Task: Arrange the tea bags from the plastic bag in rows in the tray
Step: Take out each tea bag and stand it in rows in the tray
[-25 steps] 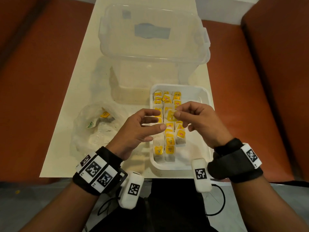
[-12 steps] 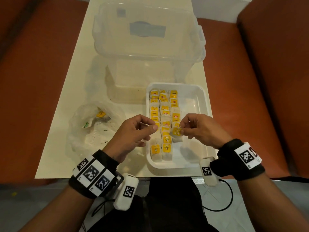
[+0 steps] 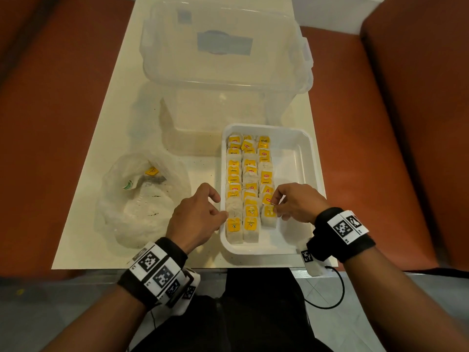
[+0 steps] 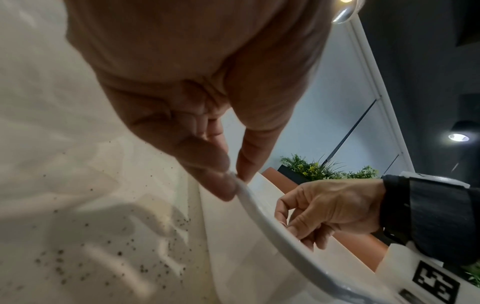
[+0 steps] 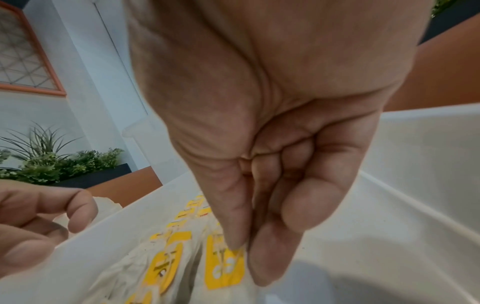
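Observation:
A white tray [image 3: 314,158] on the cream table holds three rows of yellow-tagged tea bags [image 3: 250,174]. My right hand [image 3: 275,210] pinches a tea bag [image 3: 268,217] by its tag at the near end of the right row, low in the tray. In the right wrist view the thumb and forefinger [image 5: 235,236] meet on that tea bag's yellow tag [image 5: 223,269]. My left hand [image 3: 220,209] is at the tray's left rim; in the left wrist view its thumb and forefinger pinch the tray rim [image 4: 272,226]. The crumpled plastic bag [image 3: 137,207] lies to the left, one tea bag [image 3: 151,171] showing inside.
A large clear storage box [image 3: 223,47] stands behind the tray. Tea crumbs are scattered on the table [image 3: 106,174]. Orange bench seats [image 3: 393,148] flank the table on both sides. The right part of the tray floor is bare.
My right hand has come down and nearer with the tea bag, from above the rows to the near end of the right row. My left hand has dropped to the tray's left rim.

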